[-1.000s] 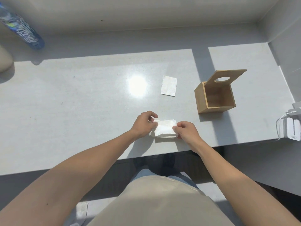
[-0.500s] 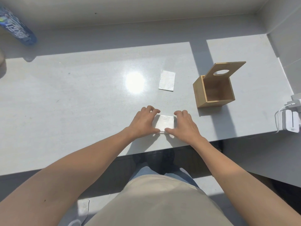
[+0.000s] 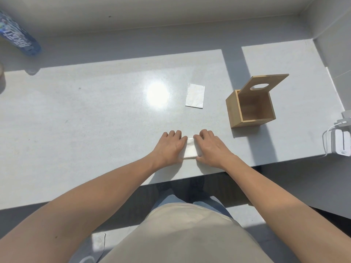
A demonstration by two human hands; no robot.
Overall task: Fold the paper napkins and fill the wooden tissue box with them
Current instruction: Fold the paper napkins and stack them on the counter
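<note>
Both hands lie palm-down on a folded napkin (image 3: 190, 151) near the front edge of the pale grey bench (image 3: 95, 120), and they cover most of it — only a narrow white strip shows between the left hand (image 3: 169, 147) and the right hand (image 3: 210, 148), so its full outline and the number of folds cannot be made out. The fingers (image 3: 175, 134) of both hands are laid flat and close together, pressing on the paper rather than pinching it; whether any fingertip curls under an edge is hidden. A second napkin (image 3: 195, 95) lies flat farther back, well apart from the hands, beside a bright glare spot. To the right stands the wooden tissue box (image 3: 248, 112), open, its lid (image 3: 266, 82) with the oval slot tilted up at the back; what can be seen of the inside looks bare wood. A blue-labelled bottle (image 3: 17, 37) is cut off at the upper left, its print too blurred to read, and a white device (image 3: 340, 143) with a cable is cut off at the right edge. Half a second ago more of the napkin showed as a square between the hands — they have since drawn closer over it; a second ago it was pinched and lifted off the bench.
</note>
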